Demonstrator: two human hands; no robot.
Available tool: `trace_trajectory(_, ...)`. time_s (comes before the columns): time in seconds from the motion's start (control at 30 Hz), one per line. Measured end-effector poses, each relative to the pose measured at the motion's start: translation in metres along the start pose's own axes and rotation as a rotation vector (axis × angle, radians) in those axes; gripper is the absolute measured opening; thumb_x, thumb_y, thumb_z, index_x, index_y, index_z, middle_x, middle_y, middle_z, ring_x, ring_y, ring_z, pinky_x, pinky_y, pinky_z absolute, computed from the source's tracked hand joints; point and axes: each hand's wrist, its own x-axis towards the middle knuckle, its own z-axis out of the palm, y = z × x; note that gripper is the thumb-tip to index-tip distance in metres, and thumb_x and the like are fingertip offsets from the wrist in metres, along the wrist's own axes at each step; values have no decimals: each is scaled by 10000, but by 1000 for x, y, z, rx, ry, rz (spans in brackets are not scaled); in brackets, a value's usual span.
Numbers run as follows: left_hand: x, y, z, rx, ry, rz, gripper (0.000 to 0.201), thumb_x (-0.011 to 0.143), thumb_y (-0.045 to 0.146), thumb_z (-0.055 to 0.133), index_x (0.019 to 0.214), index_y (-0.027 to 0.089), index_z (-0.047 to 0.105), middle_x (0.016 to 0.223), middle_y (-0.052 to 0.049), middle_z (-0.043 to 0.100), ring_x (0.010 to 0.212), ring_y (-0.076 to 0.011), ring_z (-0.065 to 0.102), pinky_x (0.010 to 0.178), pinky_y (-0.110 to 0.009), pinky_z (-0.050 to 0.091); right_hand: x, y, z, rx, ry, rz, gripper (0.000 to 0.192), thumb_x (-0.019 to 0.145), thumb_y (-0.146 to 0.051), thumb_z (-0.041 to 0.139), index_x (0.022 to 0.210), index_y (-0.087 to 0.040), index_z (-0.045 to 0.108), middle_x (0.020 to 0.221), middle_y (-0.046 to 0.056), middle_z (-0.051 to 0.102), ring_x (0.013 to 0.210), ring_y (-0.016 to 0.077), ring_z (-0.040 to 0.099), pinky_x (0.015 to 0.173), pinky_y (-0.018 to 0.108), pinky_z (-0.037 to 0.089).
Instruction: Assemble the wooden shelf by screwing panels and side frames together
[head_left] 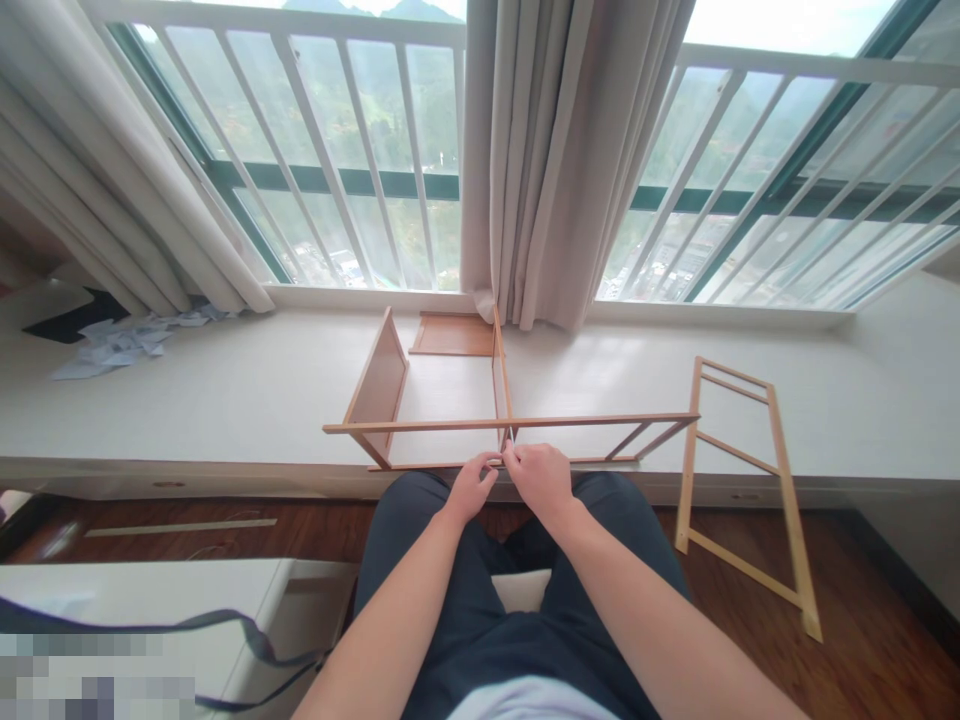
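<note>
A partly joined wooden frame (600, 420) stands on the white window ledge in front of me, with a panel at its left end and an upright divider (498, 372) near its middle. My right hand (538, 478) is closed at the joint below the divider, its fingers pinched round a thin pale rod (511, 434), too small to name surely. Close beside it, my left hand (474, 485) has thumb and fingertips drawn together at the frame's lower rail. What those left fingers hold, if anything, is hidden.
Against the ledge at right leans a separate light wooden ladder-like frame (787, 490). A loose wooden panel (454, 334) lies behind the divider. Crumpled white papers (124, 340) are at far left. Curtains (532, 160) hang behind, and a white cabinet (150, 590) with a dark strap stands at lower left.
</note>
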Motion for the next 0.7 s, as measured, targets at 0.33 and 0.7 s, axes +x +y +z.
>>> trace_trajectory(0.33,2,0,1,-57,-22,1,484,825,130,525,1296,220,599,1220,-59,673,896,-171,639,930,-378,500,5,-1,-8,25,-37,23,473,987,-389,449,677,-189,743,685,127,693,631,206,633,591,284,344)
trace_trajectory(0.7,4,-1,2,-89,-41,-26,513,789,115,530,1287,222,596,1198,-54,673,891,-171,627,959,-386,485,4,4,5,308,-24,55,596,1014,-451,338,542,-195,596,549,47,590,528,141,487,541,285,230)
